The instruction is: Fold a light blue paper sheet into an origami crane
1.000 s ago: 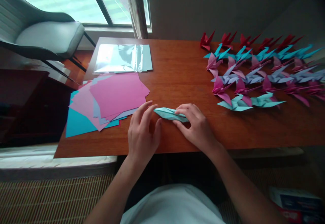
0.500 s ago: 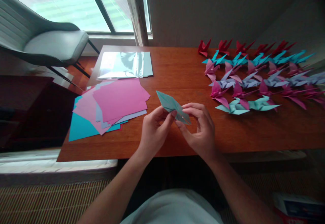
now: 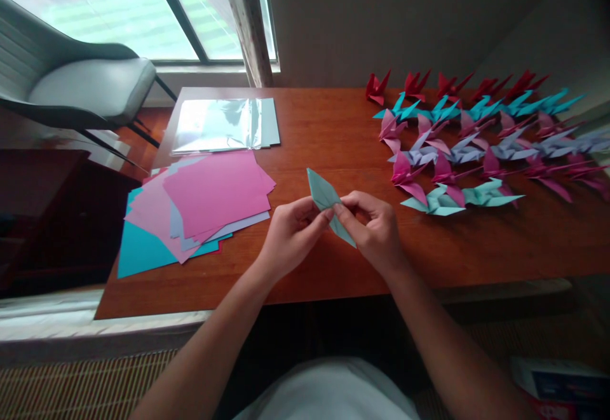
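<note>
A pale mint folded paper [image 3: 320, 189], shaped like a long narrow diamond, is held above the front part of the wooden table. My left hand [image 3: 296, 232] pinches its left edge near the middle between thumb and fingers. From the other side, my right hand [image 3: 374, 229] grips the same paper, its thumb pressed on the face close to my left thumb. The fingers behind the paper are partly hidden. Two mint paper cranes [image 3: 439, 200] stand to the right of my right hand, in the nearest row of finished cranes.
Rows of red cranes [image 3: 377, 88], turquoise cranes [image 3: 403, 108], pink and lavender ones fill the table's right side. At left lie fanned paper sheets [image 3: 216, 194]; behind them is a clear plastic packet [image 3: 214, 124]. A chair [image 3: 90, 89] stands beyond the table's left edge.
My right thumb has moved onto the paper's face, beside my left thumb, and the right fingers have closed in. The paper has turned to a steeper slant. The view has shifted slightly.
</note>
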The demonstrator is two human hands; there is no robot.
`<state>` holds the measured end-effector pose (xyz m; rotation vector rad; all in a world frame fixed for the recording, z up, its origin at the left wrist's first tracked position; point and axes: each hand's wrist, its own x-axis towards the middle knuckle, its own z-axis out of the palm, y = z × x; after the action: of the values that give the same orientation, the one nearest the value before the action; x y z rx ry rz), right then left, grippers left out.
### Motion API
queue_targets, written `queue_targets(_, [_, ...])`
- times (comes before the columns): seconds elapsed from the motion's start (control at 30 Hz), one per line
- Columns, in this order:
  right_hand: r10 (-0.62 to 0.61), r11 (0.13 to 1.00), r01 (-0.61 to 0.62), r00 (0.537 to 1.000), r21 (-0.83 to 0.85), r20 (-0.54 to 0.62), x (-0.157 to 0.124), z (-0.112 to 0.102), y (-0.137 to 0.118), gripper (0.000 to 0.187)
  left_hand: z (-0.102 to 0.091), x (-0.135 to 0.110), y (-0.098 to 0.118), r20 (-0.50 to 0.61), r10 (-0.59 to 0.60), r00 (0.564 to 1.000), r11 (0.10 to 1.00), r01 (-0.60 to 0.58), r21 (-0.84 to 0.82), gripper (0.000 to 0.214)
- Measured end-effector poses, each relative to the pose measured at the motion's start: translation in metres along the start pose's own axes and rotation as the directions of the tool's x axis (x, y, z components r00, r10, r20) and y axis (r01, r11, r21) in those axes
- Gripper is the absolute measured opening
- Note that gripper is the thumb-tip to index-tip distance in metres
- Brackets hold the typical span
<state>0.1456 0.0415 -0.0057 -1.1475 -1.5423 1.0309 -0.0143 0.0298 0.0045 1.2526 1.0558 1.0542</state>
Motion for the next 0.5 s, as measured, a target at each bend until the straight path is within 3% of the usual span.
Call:
queue_targets(0.13, [-0.043, 0.996, 0.040, 0.998, -0.078, -0.035, -0.002, 0.001, -0.001, 0.018, 0.001, -0.002, 0.000, 0.020, -0.011, 1.000, 1.000, 0.011, -0.012, 0.026])
queue_targets(0.27, [-0.135, 0.972, 0.126, 0.990, -0.199, -0.032, -0.002, 0.002, 0.004, 0.009, -0.002, -0.003, -0.006, -0.068, 0.009, 0.998, 0.996, -0.003, 0.085, 0.022])
queue_targets(0.4, [-0.322, 0.886, 0.261, 0.941, -0.383, -0.104, -0.002, 0.004, 0.008, 0.018, -0.003, -0.004, -0.014, -0.180, 0.092, 0.979, 0.971, -0.049, 0.232, 0.022])
queue_targets(0.5, [-0.422, 0.803, 0.335, 0.904, -0.493, -0.073, -0.003, 0.005, 0.008, 0.014, -0.002, -0.005, -0.015, -0.173, 0.141, 0.975, 0.953, -0.086, 0.291, 0.020])
